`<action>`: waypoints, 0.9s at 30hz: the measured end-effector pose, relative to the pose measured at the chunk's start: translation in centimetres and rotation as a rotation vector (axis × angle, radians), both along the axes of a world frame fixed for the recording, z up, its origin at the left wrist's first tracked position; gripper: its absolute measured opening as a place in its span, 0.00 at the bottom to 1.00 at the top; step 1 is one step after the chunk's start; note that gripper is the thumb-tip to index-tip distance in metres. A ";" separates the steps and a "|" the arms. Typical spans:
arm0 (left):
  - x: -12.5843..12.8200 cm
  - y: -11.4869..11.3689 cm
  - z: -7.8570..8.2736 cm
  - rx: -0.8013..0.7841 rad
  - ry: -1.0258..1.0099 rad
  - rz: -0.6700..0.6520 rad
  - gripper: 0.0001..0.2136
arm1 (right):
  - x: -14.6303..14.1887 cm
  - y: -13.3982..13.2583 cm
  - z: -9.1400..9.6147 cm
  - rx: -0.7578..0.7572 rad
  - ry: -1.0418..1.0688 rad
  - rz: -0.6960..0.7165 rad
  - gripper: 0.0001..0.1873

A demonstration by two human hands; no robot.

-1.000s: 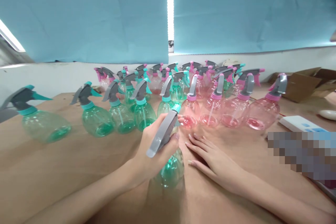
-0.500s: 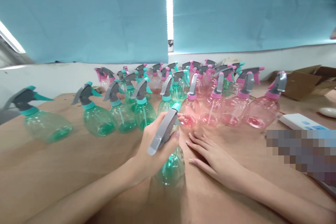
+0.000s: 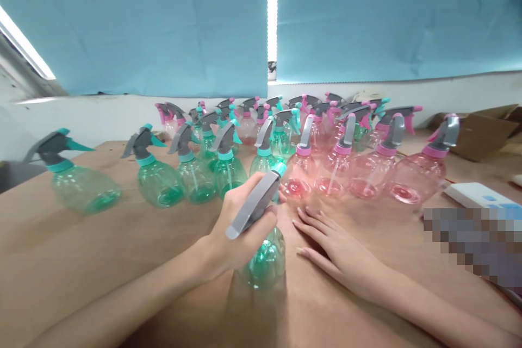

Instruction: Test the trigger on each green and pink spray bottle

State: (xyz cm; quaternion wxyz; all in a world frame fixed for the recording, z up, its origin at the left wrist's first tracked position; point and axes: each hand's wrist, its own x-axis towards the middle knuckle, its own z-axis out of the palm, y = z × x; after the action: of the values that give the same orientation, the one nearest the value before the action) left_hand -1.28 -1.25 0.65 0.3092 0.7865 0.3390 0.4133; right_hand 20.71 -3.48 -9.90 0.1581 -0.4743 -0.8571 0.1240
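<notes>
My left hand (image 3: pixel 236 225) is wrapped round the neck of a green spray bottle (image 3: pixel 264 261) that stands on the brown table (image 3: pixel 122 261), its grey trigger head (image 3: pixel 253 204) sticking out over my fingers. Just to the right of the bottle, my right hand (image 3: pixel 334 247) lies flat on the table with its fingers stretched out, holding nothing.
Several green spray bottles (image 3: pixel 157 182) stand in a row at left and several pink ones (image 3: pixel 411 179) at right, with more crowded behind. A brown cardboard box (image 3: pixel 475 133) sits far right, a white device (image 3: pixel 475 196) before it. A blue sheet (image 3: pixel 163 22) hangs behind.
The view has shifted slightly. Both hands and the held bottle stay as they were.
</notes>
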 end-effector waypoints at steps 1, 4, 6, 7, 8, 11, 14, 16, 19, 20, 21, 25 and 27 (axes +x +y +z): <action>-0.1 0.0 0.0 0.001 -0.003 -0.002 0.05 | 0.0 0.0 0.0 0.000 0.003 -0.002 0.31; -0.2 0.0 -0.1 -0.020 -0.017 -0.005 0.05 | 0.0 0.0 0.0 0.003 -0.001 -0.001 0.31; -0.2 0.0 -0.1 -0.033 -0.023 -0.006 0.05 | 0.0 0.0 0.0 0.000 -0.004 -0.003 0.31; -0.2 0.0 -0.1 -0.036 -0.024 -0.008 0.05 | 0.0 0.0 0.0 0.000 -0.002 -0.004 0.31; -0.3 0.0 -0.1 -0.038 -0.025 -0.011 0.05 | 0.0 0.0 0.0 0.000 0.002 -0.006 0.31; -0.3 0.1 -0.1 -0.036 -0.017 -0.014 0.05 | 0.0 0.0 0.2 -0.003 0.007 -0.008 0.31; -0.1 0.2 -0.3 -0.037 -0.023 0.003 0.08 | 0.0 0.0 0.4 -0.012 0.001 -0.003 0.31; 0.0 0.3 -0.5 -0.030 -0.037 0.029 0.12 | 0.0 0.0 0.5 -0.012 -0.003 0.005 0.31; 0.1 0.3 -0.8 -0.010 -0.054 0.084 0.15 | -0.1 0.1 0.7 -0.010 -0.025 0.019 0.32; 0.1 0.3 -0.8 -0.008 -0.051 0.097 0.15 | -0.1 0.1 0.8 -0.010 -0.034 0.021 0.32; 0.2 0.3 -0.9 -0.004 -0.049 0.105 0.15 | -0.1 0.2 0.8 -0.009 -0.042 0.020 0.32; 0.2 0.3 -0.9 -0.024 -0.052 0.101 0.14 | -0.1 0.1 0.6 -0.001 -0.024 0.009 0.31; 0.3 0.3 -0.8 -0.036 -0.061 0.076 0.13 | 0.0 0.0 0.4 0.001 -0.003 -0.001 0.30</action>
State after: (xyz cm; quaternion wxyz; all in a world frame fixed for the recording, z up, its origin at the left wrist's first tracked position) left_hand -1.00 -0.96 -0.14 0.3175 0.7543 0.3666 0.4425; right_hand 20.67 -3.43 -9.48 0.1572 -0.4747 -0.8572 0.1230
